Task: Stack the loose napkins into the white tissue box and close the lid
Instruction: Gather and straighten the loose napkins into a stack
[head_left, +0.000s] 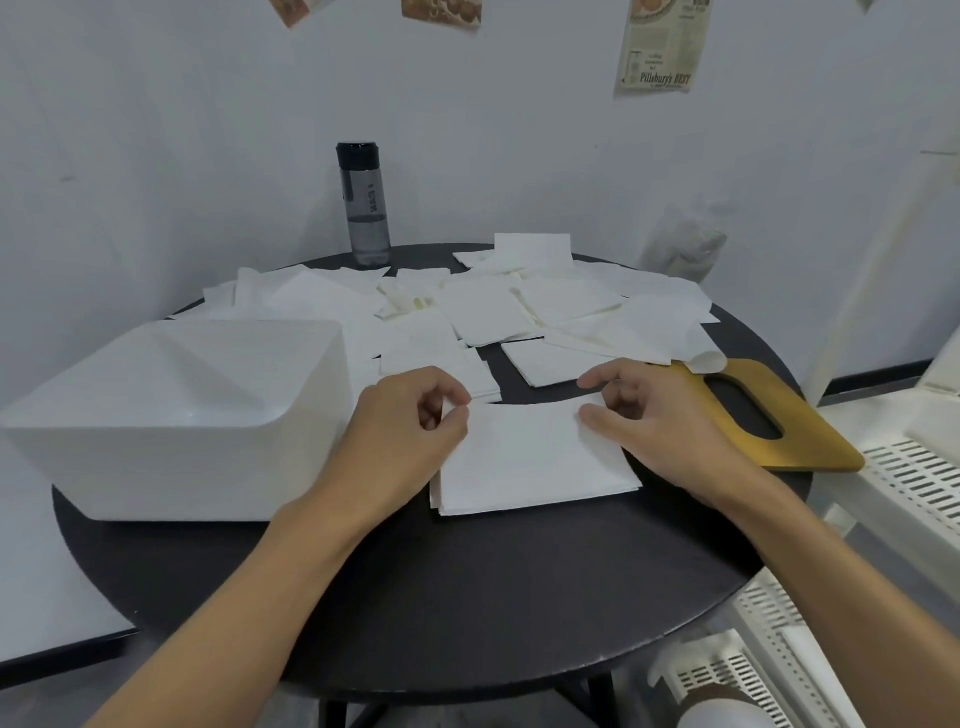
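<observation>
L hand (410, 415) pinches the napkin stack (535, 462) at its far-left corner. R hand (660, 415) curls at the far-right corner, thumb on it; can't tell if it grips. Stack lies btwn the open white box (171, 415) & gold lid (810, 441). Risk: a corner-only lift lets sheets fan & slide apart.

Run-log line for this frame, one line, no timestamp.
phase: stacking | left hand: pinches napkin stack far-left corner | right hand: at far-right corner, grip unclear | tissue box: open | lid: off, right of stack

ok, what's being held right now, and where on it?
The napkin stack: left hand pinches its far-left corner, right hand its far-right corner.
</observation>
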